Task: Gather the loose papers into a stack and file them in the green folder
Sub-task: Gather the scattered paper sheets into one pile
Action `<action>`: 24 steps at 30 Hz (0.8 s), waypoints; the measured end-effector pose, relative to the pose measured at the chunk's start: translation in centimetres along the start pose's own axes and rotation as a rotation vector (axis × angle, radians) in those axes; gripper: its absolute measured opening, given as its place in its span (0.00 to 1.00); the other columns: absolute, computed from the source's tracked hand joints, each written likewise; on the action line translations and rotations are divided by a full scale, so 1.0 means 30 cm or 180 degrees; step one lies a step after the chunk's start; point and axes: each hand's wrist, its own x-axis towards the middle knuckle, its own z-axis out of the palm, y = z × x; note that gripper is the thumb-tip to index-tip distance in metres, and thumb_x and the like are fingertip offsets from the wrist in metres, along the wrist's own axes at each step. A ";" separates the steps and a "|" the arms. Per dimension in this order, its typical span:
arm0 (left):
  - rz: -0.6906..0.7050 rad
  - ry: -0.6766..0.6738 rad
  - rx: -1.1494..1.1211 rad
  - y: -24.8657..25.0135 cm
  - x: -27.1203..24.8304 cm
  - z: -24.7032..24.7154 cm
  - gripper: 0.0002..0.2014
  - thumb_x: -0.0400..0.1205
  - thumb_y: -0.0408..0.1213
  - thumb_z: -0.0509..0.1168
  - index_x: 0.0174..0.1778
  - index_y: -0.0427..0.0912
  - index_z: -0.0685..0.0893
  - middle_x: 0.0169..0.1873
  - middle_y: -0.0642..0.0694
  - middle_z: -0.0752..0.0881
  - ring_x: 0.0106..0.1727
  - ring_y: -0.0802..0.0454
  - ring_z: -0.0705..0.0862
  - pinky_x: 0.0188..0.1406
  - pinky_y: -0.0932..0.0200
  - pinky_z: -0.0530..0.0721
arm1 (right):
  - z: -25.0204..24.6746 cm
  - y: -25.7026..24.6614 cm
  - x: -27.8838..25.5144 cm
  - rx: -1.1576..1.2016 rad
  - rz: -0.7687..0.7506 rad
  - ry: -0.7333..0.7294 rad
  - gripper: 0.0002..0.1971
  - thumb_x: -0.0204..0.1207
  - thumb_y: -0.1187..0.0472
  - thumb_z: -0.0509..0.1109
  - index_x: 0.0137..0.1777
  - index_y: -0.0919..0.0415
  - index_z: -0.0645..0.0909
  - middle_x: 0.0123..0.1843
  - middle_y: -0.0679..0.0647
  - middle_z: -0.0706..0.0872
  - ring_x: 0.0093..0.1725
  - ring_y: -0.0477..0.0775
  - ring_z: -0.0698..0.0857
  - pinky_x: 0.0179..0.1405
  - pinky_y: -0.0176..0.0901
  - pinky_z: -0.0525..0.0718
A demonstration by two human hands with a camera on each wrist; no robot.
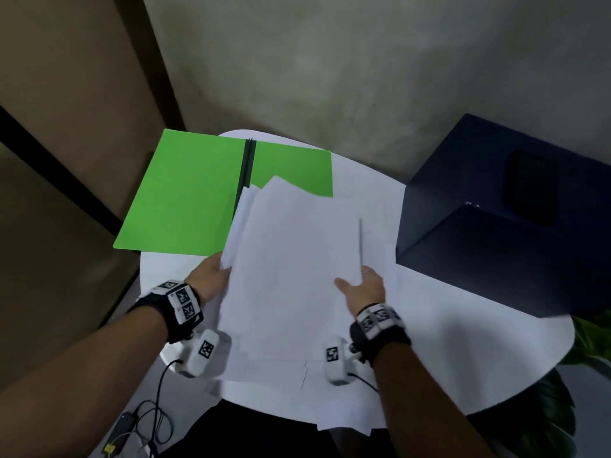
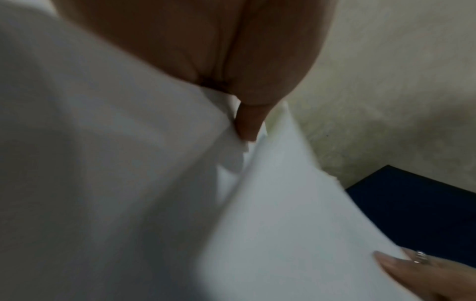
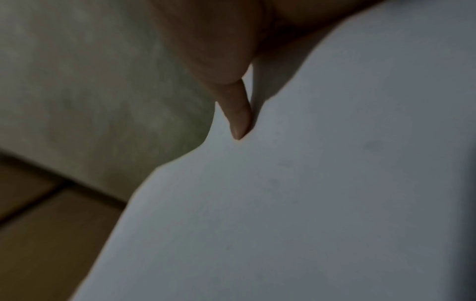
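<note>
A loose stack of white papers (image 1: pixel 291 266) is lifted above the round white table (image 1: pixel 463 342), its sheets fanned out of line. My left hand (image 1: pixel 211 276) grips the stack's left edge, thumb on top (image 2: pixel 247 122), fingers hidden beneath. My right hand (image 1: pixel 363 285) grips the right edge, its thumb lying on the top sheet (image 3: pixel 239 120). The green folder (image 1: pixel 185 200) lies open and flat at the table's far left, and the papers' far corners overlap its right flap (image 1: pixel 294 170). More white sheets (image 1: pixel 344 414) lie on the table under the stack, hanging over the near edge.
A dark blue box (image 1: pixel 496 219) stands at the table's right, close to the stack's right edge. A grey wall (image 1: pixel 363 77) rises behind the table, a brown panel (image 1: pixel 66 127) to the left. Cables (image 1: pixel 148 424) lie on the floor at lower left, and plant leaves (image 1: pixel 591 338) show at right.
</note>
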 end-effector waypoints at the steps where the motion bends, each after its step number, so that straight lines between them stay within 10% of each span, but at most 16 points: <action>1: -0.0175 -0.0010 -0.0268 0.008 0.004 0.009 0.29 0.71 0.67 0.62 0.60 0.51 0.83 0.63 0.47 0.87 0.63 0.46 0.85 0.71 0.43 0.78 | 0.055 -0.001 -0.016 -0.0160 0.0017 -0.0042 0.30 0.75 0.60 0.76 0.76 0.62 0.72 0.72 0.58 0.80 0.71 0.60 0.80 0.69 0.45 0.77; 4: -0.0624 -0.0017 -0.0664 0.041 -0.002 0.025 0.40 0.77 0.69 0.56 0.76 0.42 0.75 0.74 0.43 0.77 0.76 0.42 0.75 0.79 0.42 0.68 | 0.181 -0.016 -0.066 -0.0469 -0.0146 -0.0333 0.25 0.84 0.60 0.63 0.80 0.59 0.66 0.77 0.58 0.75 0.75 0.59 0.75 0.71 0.37 0.72; 9: -0.0243 0.0268 0.0536 0.022 0.013 0.023 0.18 0.74 0.38 0.75 0.59 0.40 0.83 0.52 0.40 0.90 0.51 0.40 0.89 0.58 0.46 0.85 | 0.095 0.074 -0.061 -0.1524 0.0211 0.0561 0.32 0.81 0.45 0.62 0.82 0.54 0.60 0.81 0.52 0.63 0.78 0.63 0.64 0.72 0.66 0.71; 13: -0.0499 -0.0114 -0.0319 0.012 0.008 0.008 0.23 0.66 0.35 0.80 0.57 0.42 0.84 0.48 0.41 0.92 0.48 0.39 0.91 0.55 0.41 0.87 | 0.009 0.182 -0.024 -0.1341 0.0776 0.0576 0.49 0.71 0.35 0.71 0.84 0.57 0.53 0.83 0.55 0.59 0.78 0.65 0.61 0.72 0.69 0.67; 17: -0.1144 -0.0337 -0.1459 0.051 -0.011 0.032 0.13 0.81 0.45 0.67 0.49 0.37 0.86 0.41 0.36 0.87 0.38 0.40 0.84 0.42 0.52 0.81 | 0.000 0.204 0.005 -0.1473 0.0734 0.0567 0.57 0.61 0.28 0.73 0.84 0.56 0.54 0.79 0.54 0.63 0.76 0.63 0.64 0.70 0.67 0.69; 20: -0.0726 -0.0072 -0.0198 0.031 0.022 0.052 0.07 0.82 0.36 0.66 0.48 0.35 0.84 0.40 0.38 0.86 0.36 0.43 0.83 0.38 0.55 0.80 | -0.003 0.182 0.014 -0.1490 0.0692 0.0559 0.59 0.57 0.26 0.74 0.83 0.55 0.56 0.79 0.53 0.62 0.77 0.62 0.62 0.72 0.64 0.69; 24: -0.0437 0.0170 0.0780 0.030 0.029 0.046 0.23 0.65 0.50 0.81 0.50 0.43 0.87 0.43 0.45 0.90 0.45 0.44 0.88 0.47 0.52 0.85 | -0.005 0.155 0.024 -0.1605 0.0765 0.0616 0.59 0.53 0.27 0.76 0.81 0.56 0.58 0.76 0.55 0.66 0.75 0.63 0.65 0.69 0.65 0.72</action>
